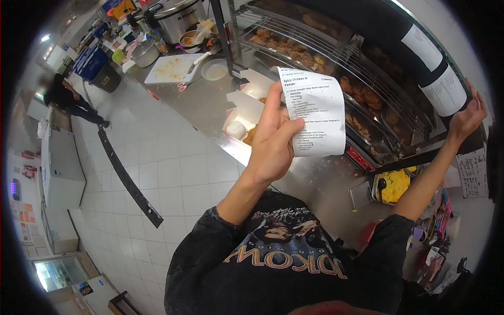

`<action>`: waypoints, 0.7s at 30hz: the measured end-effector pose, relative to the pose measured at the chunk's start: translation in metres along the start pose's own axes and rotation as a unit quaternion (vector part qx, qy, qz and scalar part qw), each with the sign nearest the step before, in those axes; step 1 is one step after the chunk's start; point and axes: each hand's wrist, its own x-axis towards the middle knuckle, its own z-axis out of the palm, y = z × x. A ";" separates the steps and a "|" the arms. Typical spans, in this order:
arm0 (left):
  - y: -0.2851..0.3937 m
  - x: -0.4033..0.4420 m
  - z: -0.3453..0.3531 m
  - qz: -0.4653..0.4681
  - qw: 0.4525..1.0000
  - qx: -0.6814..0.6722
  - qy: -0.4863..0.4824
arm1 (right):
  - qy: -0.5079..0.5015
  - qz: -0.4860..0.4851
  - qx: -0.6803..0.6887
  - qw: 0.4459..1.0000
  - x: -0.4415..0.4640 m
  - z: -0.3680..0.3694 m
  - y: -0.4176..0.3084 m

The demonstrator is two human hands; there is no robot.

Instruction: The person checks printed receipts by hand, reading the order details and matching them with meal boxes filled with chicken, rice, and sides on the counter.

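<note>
A printed paper receipt (317,113) is pinched between the thumb and fingers of my left hand (273,142), upright above the steel counter. Behind that hand, an open white food box (239,118) holds rice and a brown fried piece. My right hand (467,118) is raised at the far right, its fingers stretched along the dark edge of the display cabinet (388,131). Close to it, white paper slips (443,90) hang on the cabinet. Fried chicken (294,50) lies on trays inside the cabinet.
A white cutting board (170,69) with a knife, red-handled scissors (182,86) and a bowl (214,70) sit on the counter. A tray of yellow food (395,185) is at the right. Another person (68,97) stands at the far left near dark bins.
</note>
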 end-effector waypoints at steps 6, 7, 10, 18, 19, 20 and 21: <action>0.003 -0.003 -0.001 0.031 0.999 0.034 -0.006 | 0.021 -0.010 0.038 0.999 -0.006 0.003 -0.002; 0.003 -0.002 -0.003 0.029 0.999 0.044 -0.013 | 0.021 -0.005 0.040 0.999 -0.006 0.004 -0.003; 0.004 -0.002 -0.006 0.027 0.997 0.075 -0.016 | 0.014 0.001 0.054 0.998 -0.006 0.002 -0.004; 0.010 -0.001 -0.016 0.034 0.995 0.082 -0.040 | 0.227 0.027 0.250 0.941 -0.044 -0.013 -0.038; 0.011 -0.004 -0.019 0.029 0.995 0.089 -0.041 | 0.206 0.054 0.355 0.910 -0.065 0.001 -0.074; 0.012 -0.009 -0.022 0.008 0.991 0.122 -0.045 | 0.183 0.082 0.455 0.868 -0.086 0.018 -0.134; 0.013 -0.016 -0.026 -0.013 0.987 0.155 -0.050 | 0.049 0.204 0.469 0.858 -0.116 0.031 -0.177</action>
